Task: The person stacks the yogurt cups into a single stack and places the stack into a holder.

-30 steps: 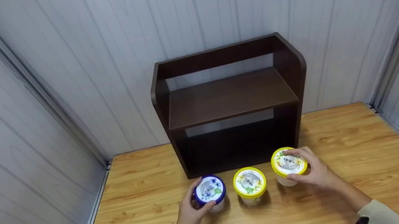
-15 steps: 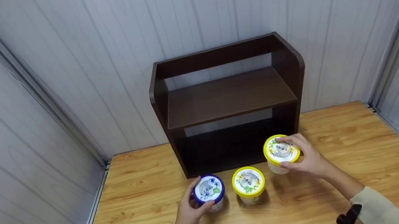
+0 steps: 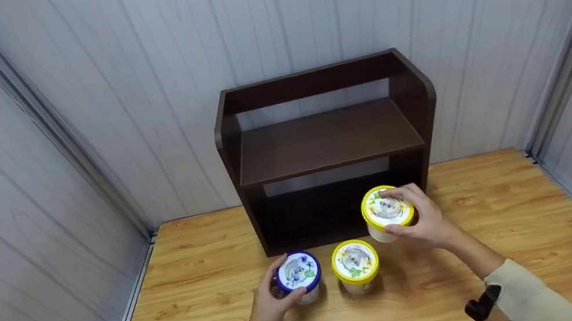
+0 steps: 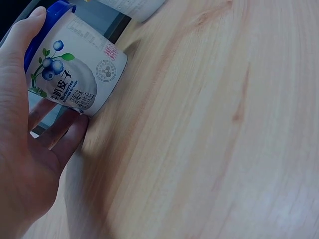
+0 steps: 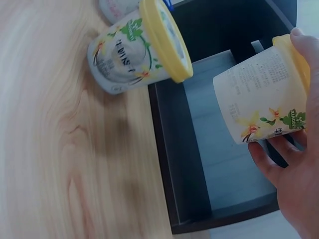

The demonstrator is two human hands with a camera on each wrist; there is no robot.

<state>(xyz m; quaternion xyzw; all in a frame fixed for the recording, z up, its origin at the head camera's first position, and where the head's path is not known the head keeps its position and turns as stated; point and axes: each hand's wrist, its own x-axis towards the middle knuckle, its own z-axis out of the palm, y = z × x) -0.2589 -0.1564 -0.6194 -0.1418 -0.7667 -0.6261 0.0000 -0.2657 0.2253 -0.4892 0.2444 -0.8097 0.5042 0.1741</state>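
Observation:
My left hand point(image 3: 271, 302) grips a blue-lidded yogurt cup point(image 3: 298, 273) by its lid, thumb on the near side. Blueberries are printed on that cup's white side point(image 4: 75, 69) in the left wrist view, and it stands upright on the table. A yellow-lidded yogurt cup point(image 3: 355, 262) stands untouched between my hands. Another yellow-lidded cup point(image 3: 387, 207) is held by my right hand point(image 3: 421, 219), raised off the table before the lower opening of the dark shelf. In the right wrist view this held cup point(image 5: 261, 94) shows printed yellow flowers, with fingers under its side.
A dark brown two-tier shelf point(image 3: 329, 138) stands at the back of the wooden table point(image 3: 187, 301), against a pale panelled wall point(image 3: 173, 57). Side walls close off the left and right. A black band point(image 3: 483, 304) sits at my right sleeve.
My right hand has lifted its yellow-lidded cup and carried it forward and left, toward the shelf's lower opening. The left hand, the blue-lidded cup and the middle cup stay put.

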